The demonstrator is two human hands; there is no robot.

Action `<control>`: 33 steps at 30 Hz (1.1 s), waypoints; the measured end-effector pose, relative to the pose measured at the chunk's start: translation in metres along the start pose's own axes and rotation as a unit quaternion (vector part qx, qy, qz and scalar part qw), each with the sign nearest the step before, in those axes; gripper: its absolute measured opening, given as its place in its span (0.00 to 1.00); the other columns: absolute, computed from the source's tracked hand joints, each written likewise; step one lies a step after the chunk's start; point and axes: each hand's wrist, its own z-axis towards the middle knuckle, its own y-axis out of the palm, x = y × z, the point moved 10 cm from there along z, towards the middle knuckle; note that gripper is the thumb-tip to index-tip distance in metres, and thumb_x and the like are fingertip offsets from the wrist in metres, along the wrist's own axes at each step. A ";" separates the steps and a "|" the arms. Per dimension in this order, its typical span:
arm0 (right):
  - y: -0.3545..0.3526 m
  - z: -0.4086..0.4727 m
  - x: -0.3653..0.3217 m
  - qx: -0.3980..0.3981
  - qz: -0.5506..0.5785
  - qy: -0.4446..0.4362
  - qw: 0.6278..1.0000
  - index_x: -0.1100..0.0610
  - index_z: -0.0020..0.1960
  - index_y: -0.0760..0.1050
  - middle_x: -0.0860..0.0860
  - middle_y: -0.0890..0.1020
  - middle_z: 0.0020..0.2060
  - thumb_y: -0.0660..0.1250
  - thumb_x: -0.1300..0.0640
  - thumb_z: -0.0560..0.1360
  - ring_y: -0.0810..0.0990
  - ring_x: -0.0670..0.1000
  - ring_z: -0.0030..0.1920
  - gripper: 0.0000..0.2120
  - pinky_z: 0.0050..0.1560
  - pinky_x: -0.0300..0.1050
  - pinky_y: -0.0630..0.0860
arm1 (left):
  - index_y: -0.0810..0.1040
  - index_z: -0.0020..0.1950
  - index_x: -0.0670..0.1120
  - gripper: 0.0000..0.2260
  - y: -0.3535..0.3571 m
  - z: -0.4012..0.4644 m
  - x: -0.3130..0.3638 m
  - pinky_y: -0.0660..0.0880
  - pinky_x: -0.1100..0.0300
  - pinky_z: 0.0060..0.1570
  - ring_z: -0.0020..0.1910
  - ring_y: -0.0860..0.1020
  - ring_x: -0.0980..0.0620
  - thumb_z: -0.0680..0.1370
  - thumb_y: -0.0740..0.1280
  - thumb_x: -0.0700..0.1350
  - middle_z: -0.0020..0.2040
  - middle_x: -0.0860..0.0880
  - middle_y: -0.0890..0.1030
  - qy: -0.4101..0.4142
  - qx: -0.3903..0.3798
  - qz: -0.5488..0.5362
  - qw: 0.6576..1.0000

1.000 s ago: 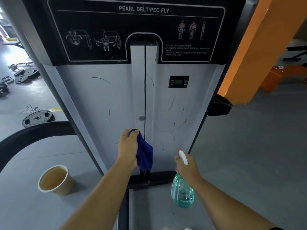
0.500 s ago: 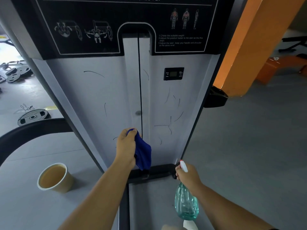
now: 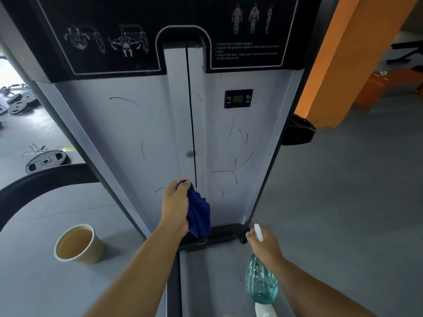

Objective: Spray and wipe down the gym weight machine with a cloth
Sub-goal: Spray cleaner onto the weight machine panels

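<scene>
While the left hand (image 3: 175,205) bunches the blue cloth (image 3: 198,215) in curled fingers against the upright grey panel (image 3: 119,133), unwiped scuffs lie above them, the right hand (image 3: 265,247) gripping the spray bottle (image 3: 261,280) lower.

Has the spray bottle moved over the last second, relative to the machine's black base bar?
Yes. The spray bottle has dropped from level with the black base bar to below it.

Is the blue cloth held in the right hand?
No, the left hand grips the blue cloth against the grey panel, while the right hand holds the spray bottle.
</scene>
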 end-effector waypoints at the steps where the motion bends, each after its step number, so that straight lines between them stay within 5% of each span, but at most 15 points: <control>1: 0.003 0.000 0.000 -0.002 -0.004 -0.001 1.000 0.54 0.39 0.72 0.50 0.76 0.33 0.67 0.54 0.80 0.74 0.49 0.34 0.11 0.35 0.43 0.70 | 0.79 0.53 0.45 0.05 -0.001 0.000 -0.002 0.77 0.58 0.33 0.38 0.77 0.50 0.83 0.64 0.43 0.42 0.46 0.81 -0.004 0.002 -0.001 1.000; 4: 0.012 0.006 0.011 0.002 -0.012 0.013 1.000 0.52 0.41 0.74 0.50 0.79 0.36 0.67 0.52 0.80 0.78 0.50 0.36 0.10 0.36 0.43 0.72 | 0.80 0.51 0.46 0.05 -0.004 0.005 -0.009 0.76 0.53 0.42 0.40 0.77 0.48 0.82 0.65 0.43 0.42 0.47 0.82 -0.018 0.013 -0.011 1.000; 10: 0.025 0.019 0.042 0.008 -0.047 0.054 0.997 0.57 0.38 0.73 0.54 0.80 0.34 0.62 0.52 0.81 0.79 0.54 0.33 0.15 0.33 0.47 0.73 | 0.80 0.51 0.45 0.05 -0.006 0.008 -0.014 0.76 0.55 0.40 0.37 0.78 0.50 0.82 0.65 0.42 0.36 0.49 0.83 -0.023 0.021 -0.019 0.999; 16: 0.057 0.027 0.061 -0.054 -0.044 0.049 0.996 0.55 0.41 0.78 0.54 0.84 0.35 0.67 0.52 0.77 0.83 0.53 0.36 0.08 0.39 0.48 0.78 | 0.80 0.49 0.46 0.05 -0.012 0.013 -0.016 0.75 0.51 0.44 0.40 0.77 0.48 0.82 0.65 0.41 0.40 0.46 0.81 -0.020 0.027 -0.005 0.999; 25: 0.082 0.034 0.077 -0.058 -0.052 0.074 0.994 0.54 0.39 0.74 0.55 0.82 0.36 0.68 0.52 0.78 0.83 0.57 0.38 0.11 0.42 0.50 0.79 | 0.79 0.48 0.45 0.06 -0.014 0.018 -0.019 0.75 0.57 0.36 0.34 0.77 0.53 0.82 0.64 0.40 0.35 0.49 0.81 -0.019 0.041 -0.014 0.999; 33: 0.105 0.020 -0.046 -0.156 -0.019 -0.105 0.982 0.49 0.46 0.77 0.47 0.82 0.37 0.71 0.51 0.78 0.79 0.45 0.37 0.04 0.37 0.38 0.74 | 0.79 0.47 0.45 0.06 -0.036 0.014 -0.010 0.74 0.54 0.40 0.36 0.76 0.49 0.82 0.63 0.40 0.38 0.47 0.80 -0.019 0.082 -0.014 0.996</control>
